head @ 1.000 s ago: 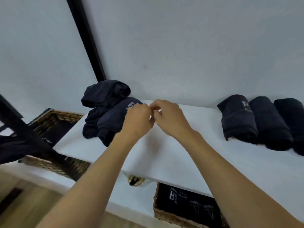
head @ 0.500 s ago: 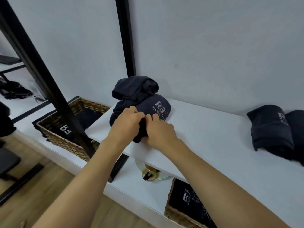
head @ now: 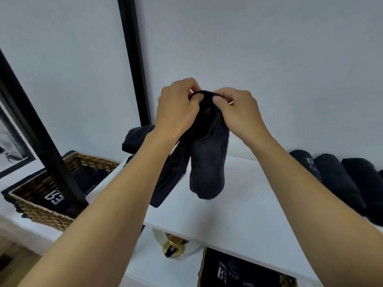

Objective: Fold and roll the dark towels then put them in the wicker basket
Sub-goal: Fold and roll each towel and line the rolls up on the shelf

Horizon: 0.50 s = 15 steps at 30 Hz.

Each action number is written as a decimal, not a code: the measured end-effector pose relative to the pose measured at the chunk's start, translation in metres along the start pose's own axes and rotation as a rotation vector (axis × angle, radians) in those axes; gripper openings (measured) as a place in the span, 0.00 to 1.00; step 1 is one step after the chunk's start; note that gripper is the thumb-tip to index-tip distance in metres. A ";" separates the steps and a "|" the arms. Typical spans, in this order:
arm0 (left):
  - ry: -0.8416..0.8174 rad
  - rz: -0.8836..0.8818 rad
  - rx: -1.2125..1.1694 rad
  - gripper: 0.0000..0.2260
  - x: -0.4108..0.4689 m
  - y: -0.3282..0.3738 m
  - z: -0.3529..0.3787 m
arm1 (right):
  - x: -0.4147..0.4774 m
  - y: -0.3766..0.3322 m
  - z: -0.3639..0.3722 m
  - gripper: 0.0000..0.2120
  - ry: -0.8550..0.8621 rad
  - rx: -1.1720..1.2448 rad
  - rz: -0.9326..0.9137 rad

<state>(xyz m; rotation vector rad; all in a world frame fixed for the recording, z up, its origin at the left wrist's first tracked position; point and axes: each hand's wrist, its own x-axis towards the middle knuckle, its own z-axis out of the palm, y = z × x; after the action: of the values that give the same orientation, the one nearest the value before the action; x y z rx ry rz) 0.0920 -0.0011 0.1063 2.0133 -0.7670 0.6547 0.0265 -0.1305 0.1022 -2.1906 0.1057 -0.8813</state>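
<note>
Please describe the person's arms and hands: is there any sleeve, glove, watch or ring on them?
The left hand and the right hand are bare, without gloves. No watch or bracelet shows at either wrist, and no ring is visible. The left forearm and the right forearm are uncovered to the picture's edge; no sleeve appears.

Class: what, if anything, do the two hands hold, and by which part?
The left hand and right hand both pinch one dark towel at its top edge, close together; the rest hangs down over the white shelf.
</note>
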 end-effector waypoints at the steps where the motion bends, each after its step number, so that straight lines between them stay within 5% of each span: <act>1: -0.008 0.031 -0.010 0.05 0.009 0.011 0.001 | 0.005 -0.002 -0.012 0.10 0.025 -0.032 -0.013; 5: -0.031 0.132 -0.043 0.06 0.038 0.042 0.010 | 0.014 0.002 -0.055 0.11 -0.021 -0.214 0.040; 8: -0.035 0.158 -0.073 0.06 0.051 0.057 0.013 | 0.009 0.018 -0.084 0.02 -0.088 -0.319 0.105; 11: -0.098 0.188 -0.070 0.09 0.056 0.065 0.017 | 0.004 0.034 -0.105 0.12 -0.013 -0.342 0.122; 15: -0.172 0.161 -0.097 0.14 0.053 0.071 0.026 | -0.003 0.044 -0.121 0.09 0.154 -0.383 0.060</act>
<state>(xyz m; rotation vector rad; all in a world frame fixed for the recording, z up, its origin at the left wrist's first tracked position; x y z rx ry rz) 0.0810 -0.0689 0.1675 1.9507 -1.0523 0.5285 -0.0427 -0.2357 0.1281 -2.4505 0.4454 -1.0641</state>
